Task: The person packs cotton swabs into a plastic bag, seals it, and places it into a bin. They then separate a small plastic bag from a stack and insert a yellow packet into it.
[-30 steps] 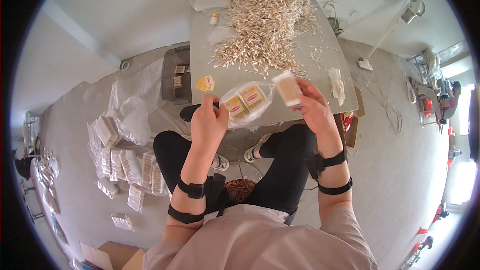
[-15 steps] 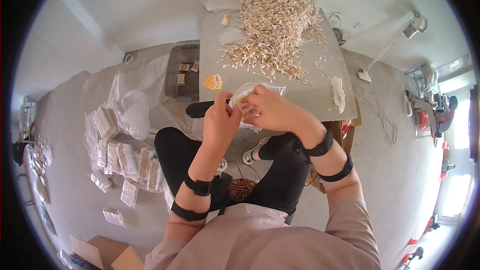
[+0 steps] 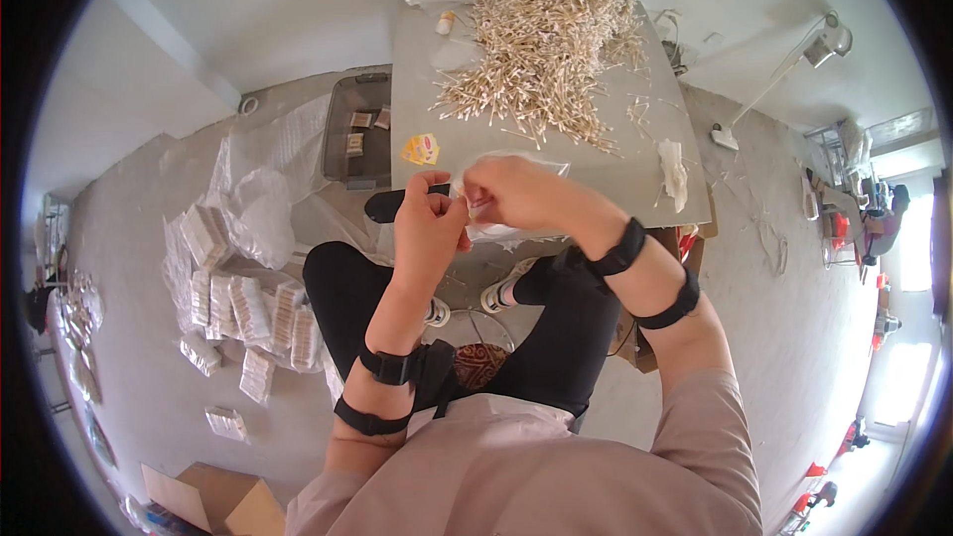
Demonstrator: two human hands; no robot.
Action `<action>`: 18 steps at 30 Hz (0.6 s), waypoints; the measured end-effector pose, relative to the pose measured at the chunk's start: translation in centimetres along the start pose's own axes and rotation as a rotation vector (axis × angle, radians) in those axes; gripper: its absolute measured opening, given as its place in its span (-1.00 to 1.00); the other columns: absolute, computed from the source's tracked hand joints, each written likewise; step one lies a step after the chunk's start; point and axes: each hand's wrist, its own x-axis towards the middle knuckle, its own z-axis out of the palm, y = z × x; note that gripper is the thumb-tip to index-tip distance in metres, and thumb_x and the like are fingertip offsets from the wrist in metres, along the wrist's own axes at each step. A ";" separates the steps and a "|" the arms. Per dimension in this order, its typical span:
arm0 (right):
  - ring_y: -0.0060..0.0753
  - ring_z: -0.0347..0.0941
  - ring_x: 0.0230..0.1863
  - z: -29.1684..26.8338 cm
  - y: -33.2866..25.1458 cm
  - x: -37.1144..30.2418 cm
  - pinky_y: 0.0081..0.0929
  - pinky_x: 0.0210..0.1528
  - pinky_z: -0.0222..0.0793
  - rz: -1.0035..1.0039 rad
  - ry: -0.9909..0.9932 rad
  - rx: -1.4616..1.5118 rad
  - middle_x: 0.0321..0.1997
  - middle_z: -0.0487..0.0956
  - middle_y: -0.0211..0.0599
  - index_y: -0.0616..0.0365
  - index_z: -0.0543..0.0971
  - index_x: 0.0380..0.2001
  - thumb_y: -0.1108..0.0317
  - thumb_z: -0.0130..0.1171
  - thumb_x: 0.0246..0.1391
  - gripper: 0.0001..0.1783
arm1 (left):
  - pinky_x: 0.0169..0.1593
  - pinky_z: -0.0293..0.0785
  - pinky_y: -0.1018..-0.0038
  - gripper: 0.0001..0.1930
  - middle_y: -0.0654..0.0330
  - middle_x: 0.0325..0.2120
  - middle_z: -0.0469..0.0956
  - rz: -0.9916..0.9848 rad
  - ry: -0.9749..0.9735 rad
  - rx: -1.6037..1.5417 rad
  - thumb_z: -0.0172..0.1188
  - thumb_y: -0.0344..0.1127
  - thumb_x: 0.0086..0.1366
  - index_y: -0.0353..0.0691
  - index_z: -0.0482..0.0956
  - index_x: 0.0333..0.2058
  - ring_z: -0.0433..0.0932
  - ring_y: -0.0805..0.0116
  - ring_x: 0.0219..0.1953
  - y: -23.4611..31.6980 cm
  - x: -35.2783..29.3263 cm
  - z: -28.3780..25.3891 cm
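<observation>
My left hand (image 3: pixel 429 221) and my right hand (image 3: pixel 516 192) meet in front of me at the near edge of a grey table (image 3: pixel 635 154). Both pinch a small clear plastic bag (image 3: pixel 491 230), which is mostly hidden behind my fingers; what it holds cannot be seen. On the table behind them spreads a large heap of thin pale sticks (image 3: pixel 546 30). A small yellow and pink label (image 3: pixel 421 149) lies on the table just left of my hands.
Filled packets (image 3: pixel 243 313) are stacked on the floor at my left, with clear plastic sheeting (image 3: pixel 263 184) and a dark tray (image 3: pixel 355 139). A crumpled white cloth (image 3: pixel 673 171) lies on the table's right. A cardboard box (image 3: pixel 213 498) sits at lower left, a white lamp (image 3: pixel 789 65) at right.
My hands were apart, stretching the bag open with a pale block in my right hand. They have come together over the bag, and the yellow packets inside are hidden.
</observation>
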 end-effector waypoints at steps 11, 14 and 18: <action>-0.01 0.53 -0.26 -0.1 -1.1 0.0 -0.18 -0.23 0.41 0.122 -0.195 -0.265 -0.38 0.59 -0.12 0.19 0.56 -0.37 0.33 0.35 -0.23 -0.70 | -0.69 0.34 0.53 -0.50 0.20 -0.68 0.46 -0.067 -0.095 0.098 0.05 -0.52 0.21 -0.33 0.19 0.14 0.40 0.49 -0.75 1.2 -0.8 1.4; -0.02 0.53 -0.33 0.5 -0.2 -0.2 -0.23 -0.27 0.40 0.112 -0.149 -0.220 -0.42 0.59 -0.15 0.19 0.55 -0.38 0.32 0.36 -0.23 -0.70 | -0.67 0.35 0.53 -0.45 0.15 -0.66 0.49 -0.127 -0.036 -0.123 0.01 -0.55 0.15 -0.36 0.19 0.16 0.44 0.44 -0.75 0.2 0.3 0.0; -0.12 0.51 -0.28 -3.8 -1.0 -2.4 -0.28 -0.22 0.39 0.087 0.080 0.146 -0.38 0.57 -0.24 0.15 0.57 -0.40 0.30 0.40 -0.29 -0.68 | -0.67 0.35 0.52 -0.45 0.15 -0.66 0.48 -0.139 -0.047 -0.129 0.03 -0.54 0.16 -0.35 0.18 0.16 0.42 0.44 -0.75 0.9 0.6 -1.1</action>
